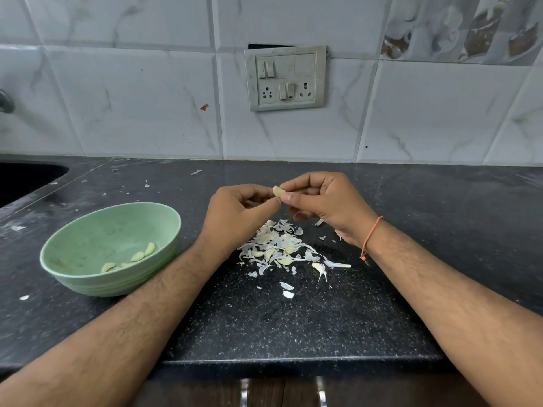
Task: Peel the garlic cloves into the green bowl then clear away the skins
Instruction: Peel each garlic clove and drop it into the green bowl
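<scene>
Both hands meet above the dark counter, holding one pale garlic clove (278, 191) between their fingertips. My left hand (238, 215) pinches it from the left, my right hand (326, 202) from the right with thumb and forefinger. Directly below them lies a pile of white garlic skins (279, 247) with a few cloves mixed in. The green bowl (88, 230) stands to the left of my left forearm and holds several peeled cloves (138, 256).
Loose skin flakes (286, 290) lie nearer the counter's front edge, and small bits are scattered toward the back. A black sink (26, 177) is sunk into the counter at far left. A switch and socket plate (286, 79) is on the tiled wall.
</scene>
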